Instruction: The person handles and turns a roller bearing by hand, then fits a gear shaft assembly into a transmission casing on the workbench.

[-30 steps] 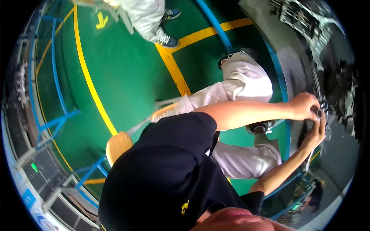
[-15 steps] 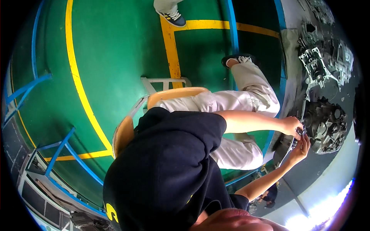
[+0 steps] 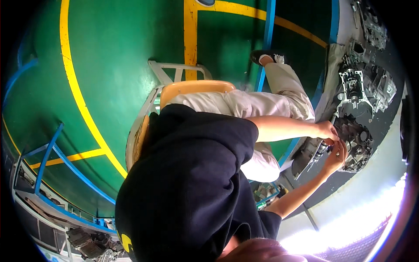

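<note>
Seated person in a dark top and pale trousers is leaning over toward the bench (image 3: 345, 183) at the right edge. Both forearms are reaching out to a dark metal engine casing (image 3: 355, 142) lying on the bench. The upper hand in view, the left hand (image 3: 328, 130), is curling its fingers around the top of a slim metal tool (image 3: 321, 150) just beside the casing. The right hand (image 3: 335, 158) is cupping below it, fingers bent against the casing's near rim; whether it is gripping the tool as well cannot be told.

A second, lighter casing (image 3: 355, 85) is sitting further along the bench, apart from the first. No packages or labels are showing; the only markings are yellow lines (image 3: 190, 39) and blue lines (image 3: 267, 39) painted on the green floor (image 3: 122, 65). A tan chair (image 3: 192, 87) is standing under the person.

Against half a second ago, the view is tilting further, so the bench is sliding right and the casing is sitting closer to the rim; both hands are staying on the same spot.
</note>
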Motion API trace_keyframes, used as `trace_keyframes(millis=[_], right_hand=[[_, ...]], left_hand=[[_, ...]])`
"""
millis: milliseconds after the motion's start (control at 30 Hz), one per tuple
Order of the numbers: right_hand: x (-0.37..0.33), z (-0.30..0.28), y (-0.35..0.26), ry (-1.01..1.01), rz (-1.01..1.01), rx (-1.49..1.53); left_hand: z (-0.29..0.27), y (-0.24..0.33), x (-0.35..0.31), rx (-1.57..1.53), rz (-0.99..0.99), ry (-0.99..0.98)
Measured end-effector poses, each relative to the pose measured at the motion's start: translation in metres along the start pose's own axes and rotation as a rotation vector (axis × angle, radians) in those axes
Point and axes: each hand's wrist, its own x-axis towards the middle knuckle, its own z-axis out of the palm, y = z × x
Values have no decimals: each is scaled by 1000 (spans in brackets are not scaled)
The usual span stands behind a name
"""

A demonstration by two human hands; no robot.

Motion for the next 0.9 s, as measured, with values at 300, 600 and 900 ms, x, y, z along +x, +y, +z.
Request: trace_keyframes(millis=[300, 600, 900], right_hand=[[17, 2, 7, -234, -2, 35], [39, -3, -2, -352, -6, 53], [50, 25, -13, -434, 109, 190]], left_hand=[[5, 3, 0, -18, 0, 160], [15, 18, -6, -91, -17, 245], [7, 22, -5, -163, -148, 261]])
